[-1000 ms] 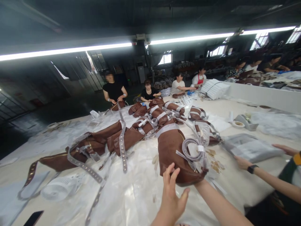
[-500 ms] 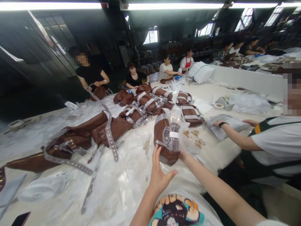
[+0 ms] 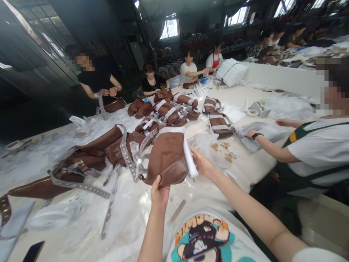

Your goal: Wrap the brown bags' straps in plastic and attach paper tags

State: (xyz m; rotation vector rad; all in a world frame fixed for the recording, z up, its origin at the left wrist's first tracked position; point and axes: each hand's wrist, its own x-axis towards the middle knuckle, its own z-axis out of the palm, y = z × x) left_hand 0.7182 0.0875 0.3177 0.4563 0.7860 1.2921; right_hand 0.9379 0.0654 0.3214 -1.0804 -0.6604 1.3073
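A brown bag (image 3: 167, 154) is tilted above the table's front part, a pale band across its top edge. My left hand (image 3: 160, 193) is closed on its lower edge, thumb on the front face and fingers underneath. At the bag's right side, my right hand (image 3: 203, 163) grips by a white foam strip (image 3: 190, 156); some of its fingers are hidden there. A clear-wrapped strap (image 3: 139, 163) hangs at the bag's left side. Directly behind lie several more brown bags (image 3: 166, 111) with pale bands.
Long brown bags (image 3: 89, 149) and a studded strap in clear wrap (image 3: 81, 188) lie at left. A white fan (image 3: 56, 216) and a phone (image 3: 34, 251) are nearer. Tan tags (image 3: 225, 151) lie at right, beside a co-worker's hands on a plastic-wrapped package (image 3: 253, 136). Other people work behind.
The bag has turned to show a plain face and moved left. My left hand has gone from spread fingers to holding its lower edge; my right hand has come round to its side.
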